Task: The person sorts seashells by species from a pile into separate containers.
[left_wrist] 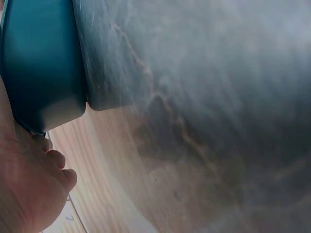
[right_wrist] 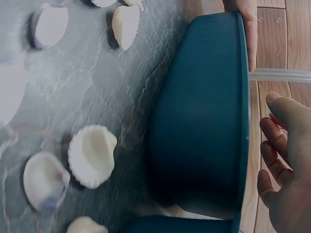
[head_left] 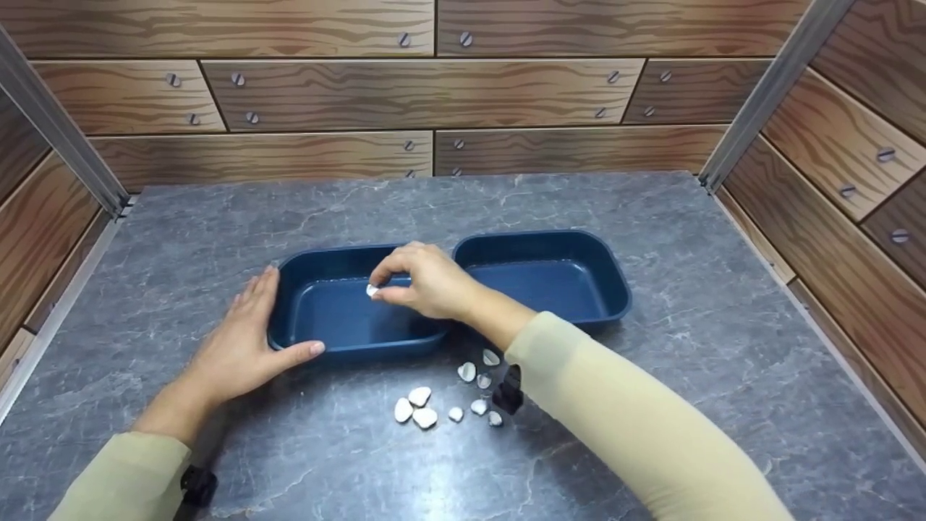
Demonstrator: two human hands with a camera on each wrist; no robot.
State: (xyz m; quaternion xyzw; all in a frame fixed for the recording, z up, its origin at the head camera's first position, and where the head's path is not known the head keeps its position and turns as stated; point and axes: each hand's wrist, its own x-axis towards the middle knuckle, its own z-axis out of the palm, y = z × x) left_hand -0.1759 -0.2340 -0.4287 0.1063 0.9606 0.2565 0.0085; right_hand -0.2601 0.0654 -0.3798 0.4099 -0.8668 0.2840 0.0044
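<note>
Between thumb and forefinger, my right hand pinches a small white seashell above the left blue tray. In the right wrist view that hand is beside the tray's rim, and the shell cannot be made out. My left hand rests against the tray's left end, fingers straight along the outside and thumb near the front rim. On the table in front lie several loose shells, among them a white one and a ribbed one seen close up in the right wrist view.
A second blue tray stands right of the first, close beside it. Both are on a grey marbled table. Wood-patterned panels enclose the back and sides, with metal posts at the corners.
</note>
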